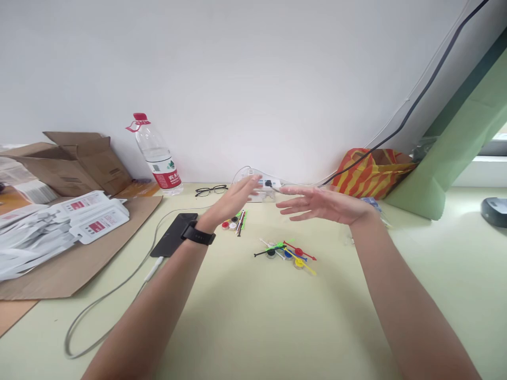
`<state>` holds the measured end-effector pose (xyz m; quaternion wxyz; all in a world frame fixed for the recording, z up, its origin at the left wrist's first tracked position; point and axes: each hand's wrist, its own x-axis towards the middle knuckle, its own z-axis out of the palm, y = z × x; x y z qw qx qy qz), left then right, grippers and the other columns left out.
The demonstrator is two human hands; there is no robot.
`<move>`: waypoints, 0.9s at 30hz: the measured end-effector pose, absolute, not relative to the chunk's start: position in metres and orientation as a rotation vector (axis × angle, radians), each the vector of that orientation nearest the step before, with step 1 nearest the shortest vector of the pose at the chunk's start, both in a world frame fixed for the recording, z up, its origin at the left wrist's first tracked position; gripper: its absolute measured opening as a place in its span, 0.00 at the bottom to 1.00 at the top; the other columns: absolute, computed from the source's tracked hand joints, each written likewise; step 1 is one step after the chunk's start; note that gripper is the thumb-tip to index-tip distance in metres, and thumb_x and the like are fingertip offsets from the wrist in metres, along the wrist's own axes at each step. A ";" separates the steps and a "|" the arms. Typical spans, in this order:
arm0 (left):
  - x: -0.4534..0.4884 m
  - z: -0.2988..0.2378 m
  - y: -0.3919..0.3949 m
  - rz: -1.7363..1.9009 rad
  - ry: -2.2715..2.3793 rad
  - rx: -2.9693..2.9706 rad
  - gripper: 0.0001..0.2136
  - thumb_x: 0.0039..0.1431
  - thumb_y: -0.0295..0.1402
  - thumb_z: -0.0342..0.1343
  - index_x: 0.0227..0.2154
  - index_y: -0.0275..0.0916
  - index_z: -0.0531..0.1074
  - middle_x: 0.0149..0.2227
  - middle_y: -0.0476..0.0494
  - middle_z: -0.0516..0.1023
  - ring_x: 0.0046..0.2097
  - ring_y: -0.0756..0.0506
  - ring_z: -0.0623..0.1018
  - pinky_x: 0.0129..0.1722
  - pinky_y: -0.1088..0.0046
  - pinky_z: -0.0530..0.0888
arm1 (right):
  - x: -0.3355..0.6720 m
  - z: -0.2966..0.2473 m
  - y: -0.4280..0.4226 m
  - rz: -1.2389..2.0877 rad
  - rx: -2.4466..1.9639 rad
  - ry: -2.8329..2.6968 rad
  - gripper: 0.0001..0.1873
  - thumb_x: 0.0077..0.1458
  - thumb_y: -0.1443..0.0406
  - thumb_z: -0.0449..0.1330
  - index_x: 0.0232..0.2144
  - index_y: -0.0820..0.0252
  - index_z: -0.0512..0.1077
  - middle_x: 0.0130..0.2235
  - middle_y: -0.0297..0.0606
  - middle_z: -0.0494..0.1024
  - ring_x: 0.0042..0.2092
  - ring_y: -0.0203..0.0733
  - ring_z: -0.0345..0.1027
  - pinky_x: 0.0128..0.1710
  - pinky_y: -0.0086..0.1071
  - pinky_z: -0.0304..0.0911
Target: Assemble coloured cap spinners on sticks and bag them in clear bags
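Observation:
My left hand (233, 201), with a black band at the wrist, is raised over the table with its fingers stretched out and nothing in them. Facing it, my right hand (322, 203) is also up, fingers spread and holding nothing. Below and between them lies a loose cluster of small plastic arrow spinners: a black spinner (271, 253), a blue spinner (288, 254), a red spinner (299, 252), a yellow spinner (299, 263), plus green and white arrows. Just under my left hand are small round discs (225, 225) and several loose arrows (240, 224), partly covered by the hand.
A power strip (261, 182) and glasses (212, 190) lie by the wall. At left are a phone (174, 235) with its cable, a water bottle (160, 161), a cardboard box (79, 163) and white packaging (95, 219). A striped bag (364, 174) and green curtain (443, 158) are at right.

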<state>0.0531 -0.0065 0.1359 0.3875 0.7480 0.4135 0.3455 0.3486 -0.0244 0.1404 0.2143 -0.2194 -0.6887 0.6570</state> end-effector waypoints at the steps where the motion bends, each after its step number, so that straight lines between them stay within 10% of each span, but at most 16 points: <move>1: 0.057 0.137 -0.010 0.990 1.101 2.049 0.31 0.68 0.57 0.45 0.66 0.47 0.63 0.66 0.38 0.68 0.65 0.33 0.69 0.64 0.50 0.66 | 0.347 0.139 -0.023 1.826 -0.628 -1.870 0.34 0.68 0.44 0.50 0.69 0.48 0.58 0.68 0.42 0.67 0.68 0.55 0.59 0.68 0.56 0.53; 11: 0.097 0.118 -0.026 0.959 0.789 2.927 0.57 0.50 0.45 0.71 0.74 0.45 0.38 0.74 0.35 0.49 0.73 0.23 0.46 0.68 0.41 0.54 | 0.312 0.128 -0.019 1.877 -0.647 -1.429 0.22 0.70 0.49 0.51 0.58 0.49 0.72 0.58 0.40 0.78 0.58 0.51 0.72 0.62 0.55 0.63; 18: 0.100 0.104 -0.021 0.979 0.940 2.979 0.53 0.54 0.30 0.63 0.74 0.42 0.33 0.70 0.33 0.57 0.69 0.27 0.57 0.66 0.46 0.57 | 0.299 0.127 -0.019 1.950 -0.655 -1.322 0.21 0.70 0.50 0.52 0.54 0.55 0.74 0.52 0.42 0.80 0.55 0.49 0.74 0.62 0.52 0.64; 27: 0.084 0.097 -0.006 0.893 1.128 2.906 0.48 0.53 0.34 0.60 0.74 0.39 0.41 0.61 0.32 0.67 0.60 0.28 0.66 0.62 0.49 0.60 | 0.320 0.140 -0.025 1.605 -0.898 -1.679 0.19 0.67 0.52 0.60 0.50 0.57 0.79 0.55 0.45 0.79 0.59 0.51 0.71 0.64 0.48 0.63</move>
